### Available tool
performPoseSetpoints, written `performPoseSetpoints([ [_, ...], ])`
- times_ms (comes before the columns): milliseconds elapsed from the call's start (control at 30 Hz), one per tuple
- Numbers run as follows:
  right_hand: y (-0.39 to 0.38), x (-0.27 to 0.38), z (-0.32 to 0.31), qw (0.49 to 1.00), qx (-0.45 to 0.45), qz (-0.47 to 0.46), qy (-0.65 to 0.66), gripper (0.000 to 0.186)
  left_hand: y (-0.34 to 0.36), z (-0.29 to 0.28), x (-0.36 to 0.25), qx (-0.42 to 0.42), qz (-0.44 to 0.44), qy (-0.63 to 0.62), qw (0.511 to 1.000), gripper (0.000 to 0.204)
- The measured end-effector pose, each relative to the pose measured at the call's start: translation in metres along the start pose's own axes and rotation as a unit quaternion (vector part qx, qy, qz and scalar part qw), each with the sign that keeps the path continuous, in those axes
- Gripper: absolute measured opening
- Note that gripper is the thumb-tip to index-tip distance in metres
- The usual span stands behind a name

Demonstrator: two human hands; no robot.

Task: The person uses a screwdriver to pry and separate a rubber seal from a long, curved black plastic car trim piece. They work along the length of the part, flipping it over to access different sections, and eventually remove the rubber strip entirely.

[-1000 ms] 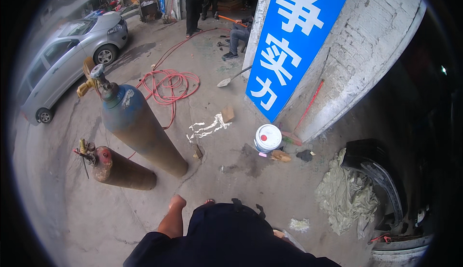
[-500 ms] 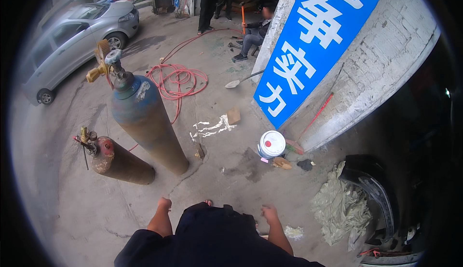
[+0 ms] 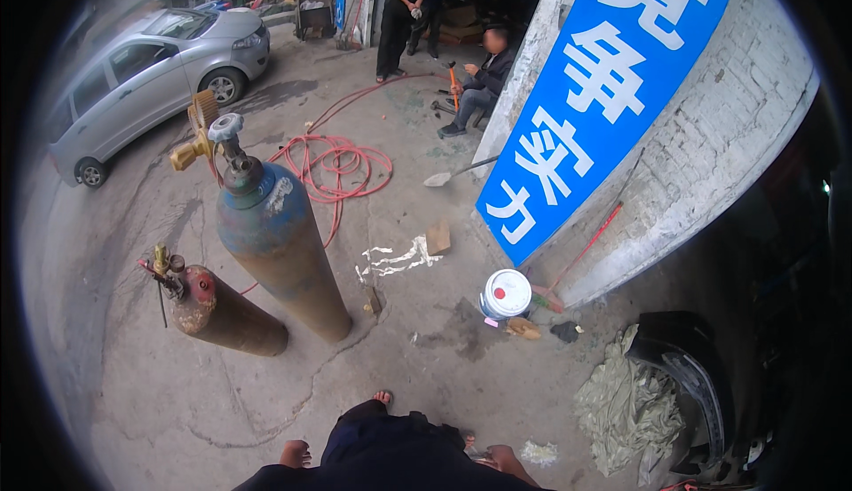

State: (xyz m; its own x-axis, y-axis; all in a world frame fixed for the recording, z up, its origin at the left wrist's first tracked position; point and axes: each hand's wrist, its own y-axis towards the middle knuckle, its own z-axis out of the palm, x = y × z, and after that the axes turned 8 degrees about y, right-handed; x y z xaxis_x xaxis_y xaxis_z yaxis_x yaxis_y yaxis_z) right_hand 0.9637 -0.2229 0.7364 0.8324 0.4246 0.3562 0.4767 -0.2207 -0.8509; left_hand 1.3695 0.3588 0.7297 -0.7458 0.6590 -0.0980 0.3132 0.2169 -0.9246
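Note:
Only a small part of each hand shows at the lower edge, against my dark clothing. My left hand is at the left and my right hand at the right; I cannot make out their fingers or whether they hold anything. One bare foot points ahead on the concrete. Nearest in front stand a tall blue, rusty gas cylinder with a brass valve and a shorter reddish cylinder to its left.
A coiled red hose lies behind the cylinders. There is a white bucket by the brick wall, under a blue sign. A grey cloth heap and a black car part lie right. A silver car and several people are far back.
The view has drawn nearer to the cylinders and tilted up, so more of the far yard shows. Both hands now sit lower in the picture.

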Motion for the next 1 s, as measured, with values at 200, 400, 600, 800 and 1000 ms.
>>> performPoseSetpoints([
  [200,0.019,0.093,-0.053,0.826,-0.185,0.048,0.53,0.038,-0.014,-0.02,-0.151,-0.088,0.224,-0.01,0.971,0.023],
  [400,0.007,0.101,-0.053,0.816,-0.191,0.07,0.541,0.036,-0.021,-0.03,-0.171,-0.095,0.229,-0.035,0.968,0.021],
  [600,-0.041,0.045,0.012,0.82,-0.123,0.191,0.525,0.033,-0.002,-0.01,-0.035,0.035,-0.03,-0.021,0.999,0.037],
  [800,-0.052,0.015,0.026,0.812,-0.119,0.253,0.511,0.031,0.012,0.014,0.055,0.077,-0.091,-0.057,0.991,0.031],
  [1000,-0.04,0.039,0.0,0.793,-0.148,0.218,0.549,0.03,0.029,0.012,0.015,0.038,-0.074,-0.048,0.995,0.041],
])
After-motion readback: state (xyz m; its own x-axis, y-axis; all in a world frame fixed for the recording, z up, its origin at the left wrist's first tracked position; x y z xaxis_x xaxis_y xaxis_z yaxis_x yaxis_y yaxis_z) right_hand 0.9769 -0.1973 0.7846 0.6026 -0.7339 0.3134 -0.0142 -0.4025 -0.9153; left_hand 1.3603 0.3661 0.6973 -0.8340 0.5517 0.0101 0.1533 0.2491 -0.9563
